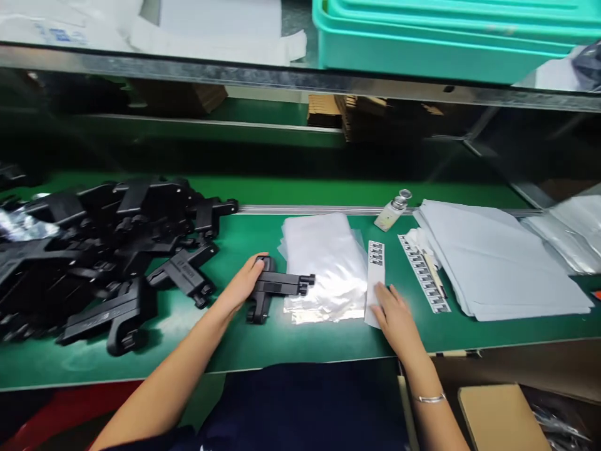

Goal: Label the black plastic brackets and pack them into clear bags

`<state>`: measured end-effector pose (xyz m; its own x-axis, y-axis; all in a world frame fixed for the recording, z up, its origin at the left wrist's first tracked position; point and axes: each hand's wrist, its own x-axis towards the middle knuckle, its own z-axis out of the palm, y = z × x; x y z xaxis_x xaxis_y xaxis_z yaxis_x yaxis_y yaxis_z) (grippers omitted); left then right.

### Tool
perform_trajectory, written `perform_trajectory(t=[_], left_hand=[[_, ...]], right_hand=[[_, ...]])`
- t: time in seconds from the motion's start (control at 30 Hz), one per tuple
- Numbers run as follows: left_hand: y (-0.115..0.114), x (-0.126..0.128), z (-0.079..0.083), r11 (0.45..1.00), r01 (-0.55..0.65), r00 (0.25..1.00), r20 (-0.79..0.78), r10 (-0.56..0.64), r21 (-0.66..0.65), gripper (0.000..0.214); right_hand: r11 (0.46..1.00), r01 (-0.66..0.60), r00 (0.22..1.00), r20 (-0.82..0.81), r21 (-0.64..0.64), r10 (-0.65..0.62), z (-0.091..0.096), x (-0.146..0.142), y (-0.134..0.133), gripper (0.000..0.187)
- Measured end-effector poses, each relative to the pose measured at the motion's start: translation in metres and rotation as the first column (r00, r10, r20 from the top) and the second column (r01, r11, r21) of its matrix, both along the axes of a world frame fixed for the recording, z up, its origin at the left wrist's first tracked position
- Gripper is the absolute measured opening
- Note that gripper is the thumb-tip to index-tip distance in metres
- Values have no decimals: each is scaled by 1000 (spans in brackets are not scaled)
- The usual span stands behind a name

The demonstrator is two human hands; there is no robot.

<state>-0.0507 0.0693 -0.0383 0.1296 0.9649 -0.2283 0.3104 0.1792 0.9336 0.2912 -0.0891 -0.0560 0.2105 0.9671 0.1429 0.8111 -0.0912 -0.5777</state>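
My left hand [245, 280] is closed around the upper end of a black T-shaped plastic bracket [282, 284], whose arm points right over the edge of a stack of clear plastic bags [323, 263]. To the right, my right hand [398, 319] rests with fingers apart on a white label strip [374, 285]. Black-printed labels show at the strip's far end; its near end is partly under my fingers. A second label strip [425, 275] lies farther right on the green table [323, 351].
Many black plastic brackets [131, 244] are heaped at the left. A small bottle [392, 212] with a metal top stands behind the strips. White sheets [502, 263] are stacked at the right. Overhead, a metal shelf edge [263, 72] crosses, bearing a turquoise bin [422, 47].
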Motion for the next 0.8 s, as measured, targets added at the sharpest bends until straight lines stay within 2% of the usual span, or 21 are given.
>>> perform_trajectory(t=[0.1,0.17,0.23,0.3,0.37,0.43,0.53,0.6,0.7,0.77,0.8], left_hand=[[9,-9,-1,993,75,939,-341,-40,90,60],[7,-4,6,969,102,853,-521,31,224,61],[-1,11,18,906,159,807,-580,109,392,59],[-12,35,33,864,242,841,-539,40,441,52],[-23,64,45,867,334,880,-451,-146,370,44],[-32,94,53,868,402,893,-331,-304,290,37],[-39,132,53,872,444,895,-154,-419,206,30],[-42,153,47,867,471,882,-67,-466,162,37],[-47,178,35,827,542,827,77,-556,147,51],[-51,191,29,824,547,802,190,-566,147,44],[-54,196,27,837,529,805,229,-547,139,37]], right_hand=[[997,44,999,-22,-62,-45,-9,20,-3,39],[983,160,985,-48,-92,-165,-1,21,10,41],[938,310,948,-21,-156,-317,9,18,31,42],[892,395,915,11,-221,-403,14,15,56,40],[881,407,907,-10,-241,-422,14,12,75,31],[887,392,905,-68,-245,-419,11,12,82,17],[920,328,900,-223,-215,-374,8,14,72,12],[947,262,878,-363,-184,-313,9,14,57,16],[974,172,813,-536,-151,-226,11,8,34,29],[984,148,751,-636,-97,-176,13,1,21,33],[983,180,733,-662,-36,-159,15,-1,15,33]])
